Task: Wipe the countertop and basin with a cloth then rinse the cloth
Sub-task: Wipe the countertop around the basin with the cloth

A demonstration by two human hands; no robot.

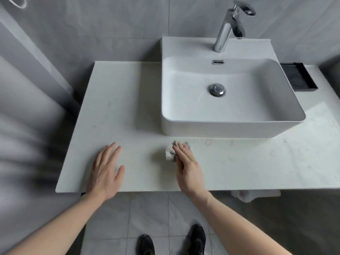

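Head view: right hand (pixel 187 162), fingers straight, pressing the crumpled grey-white cloth (pixel 170 152) flat onto the pale marble-look countertop (pixel 128 107), just in front of the white rectangular ceramic basin (pixel 230 124); left hand (pixel 105 172) released, palm down on the slab near its front edge, holding nothing. Best continued by keeping even downward pressure, sweeping in overlapping passes toward the streaked right side, bracing with the left hand, then working into the basin before rinsing under the chrome tap (pixel 230 26).

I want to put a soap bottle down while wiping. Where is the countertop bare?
Bare: countertop left of the basin, beyond the left hand; also the front right stretch. Crowded: front middle, where the right hand presses the cloth, and by the black tray.
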